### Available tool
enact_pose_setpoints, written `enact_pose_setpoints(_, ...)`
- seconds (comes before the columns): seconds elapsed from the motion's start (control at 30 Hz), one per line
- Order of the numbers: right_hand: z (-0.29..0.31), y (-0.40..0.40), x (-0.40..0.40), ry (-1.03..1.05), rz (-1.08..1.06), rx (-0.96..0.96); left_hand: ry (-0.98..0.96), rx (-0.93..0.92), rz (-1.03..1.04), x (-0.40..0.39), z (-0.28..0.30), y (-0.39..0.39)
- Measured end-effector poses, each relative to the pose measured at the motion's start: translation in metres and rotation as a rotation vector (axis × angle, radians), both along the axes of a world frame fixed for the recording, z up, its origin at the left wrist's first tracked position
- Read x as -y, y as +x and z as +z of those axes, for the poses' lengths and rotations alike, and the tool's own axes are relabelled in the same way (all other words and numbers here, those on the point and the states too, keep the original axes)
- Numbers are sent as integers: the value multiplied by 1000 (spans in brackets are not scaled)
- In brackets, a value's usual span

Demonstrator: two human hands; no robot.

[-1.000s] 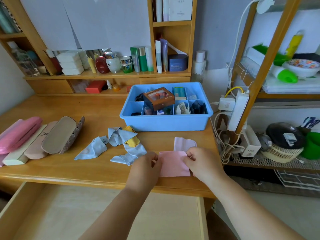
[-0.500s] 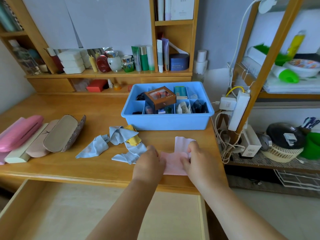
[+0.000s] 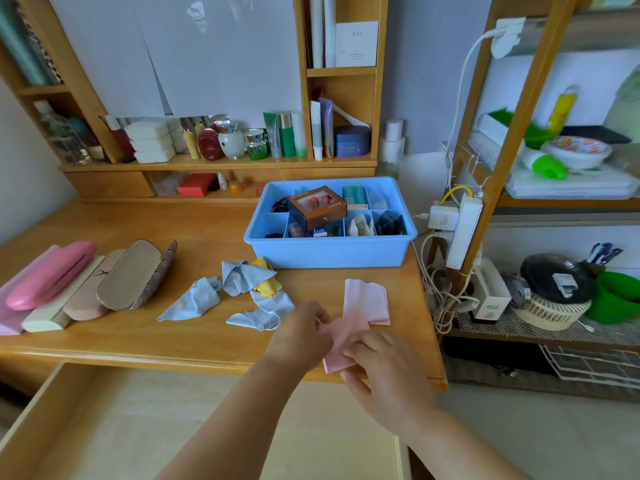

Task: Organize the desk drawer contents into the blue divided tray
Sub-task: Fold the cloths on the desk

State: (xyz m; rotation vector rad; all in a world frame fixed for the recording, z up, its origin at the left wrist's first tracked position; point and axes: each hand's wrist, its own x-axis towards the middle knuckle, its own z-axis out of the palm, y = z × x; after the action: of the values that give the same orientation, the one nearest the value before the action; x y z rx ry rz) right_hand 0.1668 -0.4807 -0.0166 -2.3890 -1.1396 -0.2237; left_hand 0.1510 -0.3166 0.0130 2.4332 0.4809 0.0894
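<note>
Both hands, left (image 3: 301,336) and right (image 3: 381,365), had a pinch grip on the pink cloth (image 3: 341,344) in front of the blue tray (image 3: 329,252). The limp fabric could unfold or slide off the table (image 3: 173,341) edge.

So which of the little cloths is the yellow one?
The yellow cloth is the crumpled one in the pile by the blue tray, tucked between pale blue cloths. The others are blue or pink.

Two bare forearms reach into view; no sleeves, rings or watch on the hands (image 3: 346,355).
</note>
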Motion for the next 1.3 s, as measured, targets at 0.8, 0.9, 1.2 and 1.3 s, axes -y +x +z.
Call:
enact_pose_setpoints(0.8, 35, 17, 12, 687, -259, -1333, -838, 156, 82, 28, 14, -38)
enact_pose_setpoints(0.9, 29, 19, 12, 532, -324, -1134, -664, 146, 37, 28, 9, -33)
enact_pose_setpoints(1.2, 38, 55, 8, 473, -215, -771, -414, 225, -89, 19, 22, 16)
enact_pose_setpoints(1.3, 47, 81, 5, 457, -207, -668, -426, 222, -126, 10, 32, 42)
